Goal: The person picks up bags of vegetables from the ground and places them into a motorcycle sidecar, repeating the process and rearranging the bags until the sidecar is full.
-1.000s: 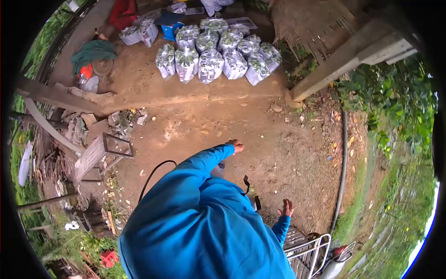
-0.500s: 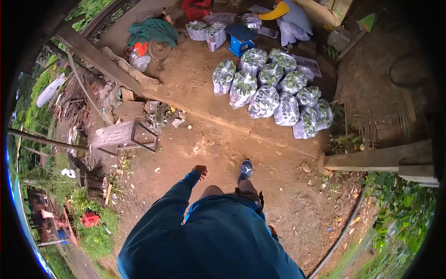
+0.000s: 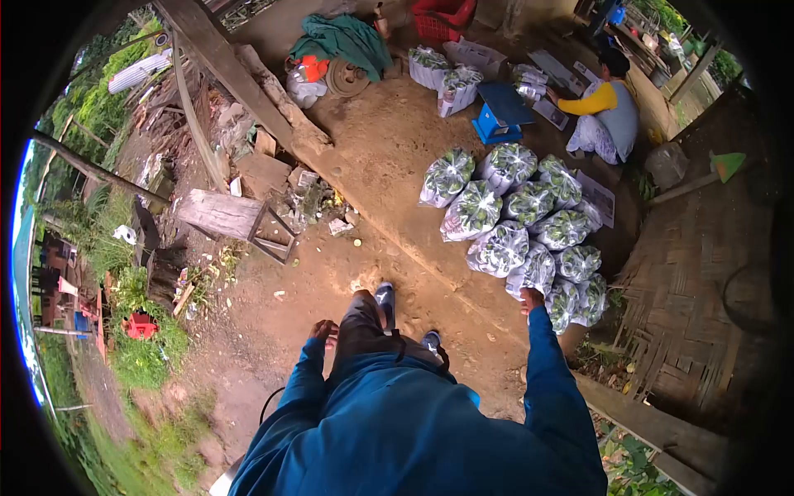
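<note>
My left hand hangs beside my left thigh over the dirt ground, its fingers loosely curled; whether it holds anything does not show. My right hand is stretched forward at the near edge of the group of clear bags, overlapping the lower end of one bag in the view. Its fingers are too small to read, and contact cannot be told. Several plastic bags of leafy greens wrapped in paper stand close together on the raised floor.
A person in yellow sleeves crouches at the back right near newspapers. A blue scale, two more bags and a red crate are at the back. A wooden bench stands left; a woven wall borders the right.
My right hand has come up from beside my body and reached forward. The view has turned, shifting the bags lower and right. Both shoes now show, and more of the crouching person is visible.
</note>
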Action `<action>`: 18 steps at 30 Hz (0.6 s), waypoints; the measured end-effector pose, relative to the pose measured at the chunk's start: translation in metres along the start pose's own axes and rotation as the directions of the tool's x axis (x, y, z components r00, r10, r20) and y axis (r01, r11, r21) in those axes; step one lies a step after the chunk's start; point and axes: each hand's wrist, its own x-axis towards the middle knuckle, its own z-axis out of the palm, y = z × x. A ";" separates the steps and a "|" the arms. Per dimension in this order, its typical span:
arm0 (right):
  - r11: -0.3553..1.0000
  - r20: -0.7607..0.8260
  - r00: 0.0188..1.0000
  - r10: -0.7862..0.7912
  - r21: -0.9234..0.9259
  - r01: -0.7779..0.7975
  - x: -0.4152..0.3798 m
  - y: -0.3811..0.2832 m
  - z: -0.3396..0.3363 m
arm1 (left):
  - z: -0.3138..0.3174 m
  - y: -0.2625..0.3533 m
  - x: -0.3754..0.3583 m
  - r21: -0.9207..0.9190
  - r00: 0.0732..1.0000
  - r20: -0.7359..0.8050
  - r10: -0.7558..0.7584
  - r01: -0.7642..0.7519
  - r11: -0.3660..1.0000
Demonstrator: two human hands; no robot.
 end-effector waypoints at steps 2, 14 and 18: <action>0.994 0.026 0.996 -0.090 -0.064 0.091 0.012 -0.054 0.012 | -0.011 -0.011 0.023 -0.063 0.990 -0.080 -0.117 0.112 0.992; 0.928 0.241 0.906 0.348 -0.228 -0.296 -0.004 -0.135 0.192 | -0.043 0.164 0.164 -0.144 0.940 0.007 -0.341 0.338 0.930; 0.875 0.173 0.858 0.484 -0.081 -0.477 0.019 -0.167 0.207 | -0.091 0.250 0.265 -0.218 0.948 0.277 -0.157 0.221 0.950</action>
